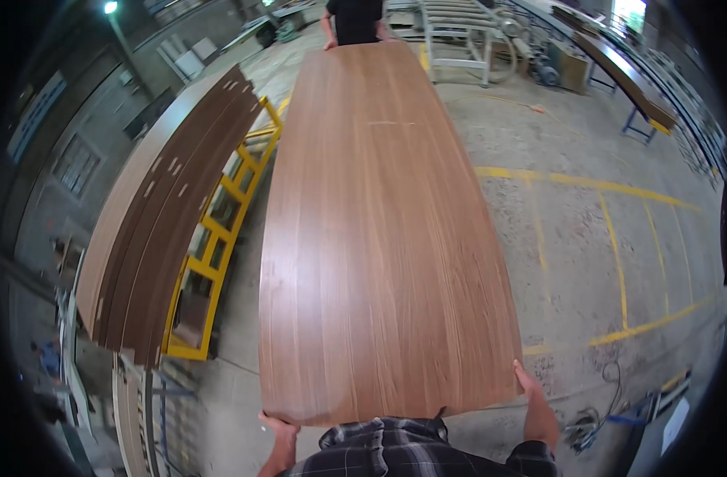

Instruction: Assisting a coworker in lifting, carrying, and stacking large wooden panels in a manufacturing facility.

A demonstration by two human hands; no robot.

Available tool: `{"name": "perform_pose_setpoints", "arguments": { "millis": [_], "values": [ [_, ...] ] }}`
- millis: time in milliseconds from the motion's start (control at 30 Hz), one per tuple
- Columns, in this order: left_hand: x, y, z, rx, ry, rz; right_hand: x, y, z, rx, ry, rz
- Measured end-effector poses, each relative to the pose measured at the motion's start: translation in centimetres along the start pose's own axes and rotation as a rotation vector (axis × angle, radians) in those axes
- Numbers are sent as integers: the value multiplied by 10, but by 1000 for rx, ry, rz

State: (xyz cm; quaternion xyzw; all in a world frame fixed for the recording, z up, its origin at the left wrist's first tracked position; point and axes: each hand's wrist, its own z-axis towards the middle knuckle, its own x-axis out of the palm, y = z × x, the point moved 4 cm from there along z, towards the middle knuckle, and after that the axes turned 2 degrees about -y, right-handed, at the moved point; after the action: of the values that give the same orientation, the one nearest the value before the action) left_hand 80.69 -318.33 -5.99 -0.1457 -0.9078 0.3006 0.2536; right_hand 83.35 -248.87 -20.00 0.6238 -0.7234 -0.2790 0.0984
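A long brown wood-grain door panel [371, 238] lies flat and stretches away from my body. My left hand [280, 427] grips its near left corner, with the fingers partly hidden by the edge. At the near right corner, my right hand [527, 380] holds the side edge; its fingers go underneath, out of sight. The panel's near end is close to my plaid shirt. Across the far end stands a co-worker in a dark top [357, 20], whose hands are at the far corners.
Several brown panels with slots in their edges [169, 207] stand on edge on a yellow metal rack [220, 230] at left. A roller conveyor [459, 24] is at the back. Yellow lines mark the concrete floor on the right, where cables [590, 425] lie near a stand.
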Motion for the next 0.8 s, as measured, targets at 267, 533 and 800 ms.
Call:
{"name": "perform_pose_setpoints", "arguments": {
  "millis": [267, 533, 800],
  "values": [
    [94, -28, 28, 50, 103, 3, 37, 93, 32, -117, 148, 36],
    [206, 46, 132, -128, 54, -97, -8, 273, 34, 17, -117, -122],
    [338, 96, 201, -296, 38, -92, -38, 452, 44, -17, -180, -88]
  ]
}}
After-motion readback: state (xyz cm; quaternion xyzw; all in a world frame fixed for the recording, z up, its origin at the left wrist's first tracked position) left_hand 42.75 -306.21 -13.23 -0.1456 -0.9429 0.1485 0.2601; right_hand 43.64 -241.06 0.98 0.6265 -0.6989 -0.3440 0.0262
